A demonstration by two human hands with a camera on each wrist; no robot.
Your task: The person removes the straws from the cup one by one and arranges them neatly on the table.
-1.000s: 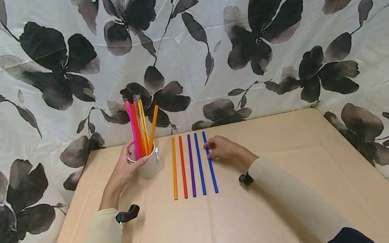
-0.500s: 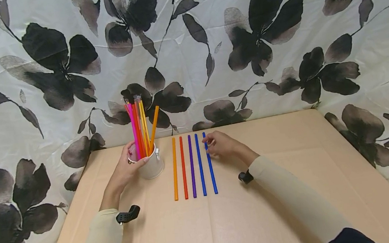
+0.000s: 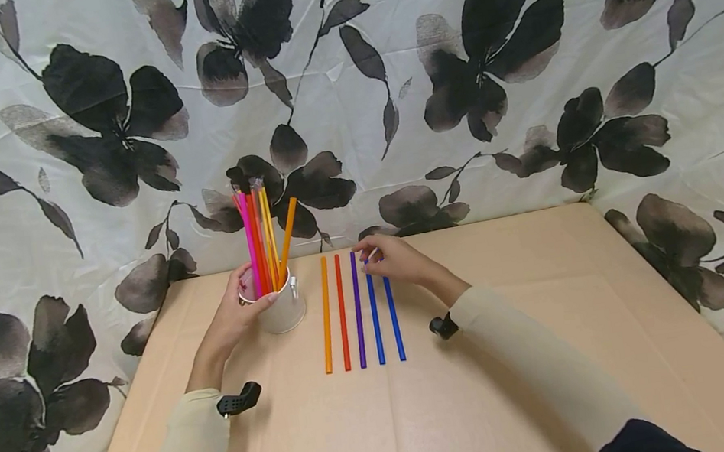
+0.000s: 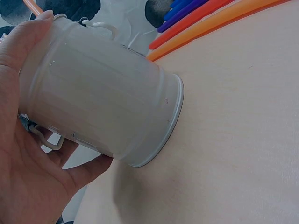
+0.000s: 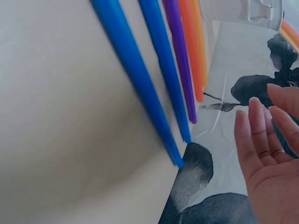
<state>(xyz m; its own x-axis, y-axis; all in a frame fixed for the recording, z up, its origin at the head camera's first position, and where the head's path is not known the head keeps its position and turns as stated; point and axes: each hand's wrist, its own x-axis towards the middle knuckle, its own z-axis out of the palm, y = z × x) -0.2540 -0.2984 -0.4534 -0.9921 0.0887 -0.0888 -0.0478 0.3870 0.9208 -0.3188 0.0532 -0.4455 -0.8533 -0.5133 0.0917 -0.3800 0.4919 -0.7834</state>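
Note:
My left hand point(image 3: 233, 310) grips a small white metal bucket point(image 3: 285, 312) by its upper side, thumb near the rim. In the left wrist view the bucket point(image 4: 103, 93) fills much of the frame. A pink stick point(image 3: 249, 243), an orange stick point(image 3: 287, 236) and several others stand in it. To its right, side by side, lie an orange stick point(image 3: 326, 316), a red stick point(image 3: 342, 314), a purple stick point(image 3: 357, 315) and two blue sticks point(image 3: 377, 324). Over the far ends of the blue ones hovers my right hand point(image 3: 398, 261), fingers loosely bent, nothing between them.
The light wood-coloured table point(image 3: 526, 357) ends just beyond the sticks' far ends. Behind it hangs a white cloth point(image 3: 396, 175) with dark flowers. A black wrist camera point(image 3: 444, 326) sits on the right wrist, another point(image 3: 239, 399) on the left.
My right hand has come off the rightmost blue stick and moved left and a little farther back, over the blue sticks' far ends. My left hand and the bucket stay put.

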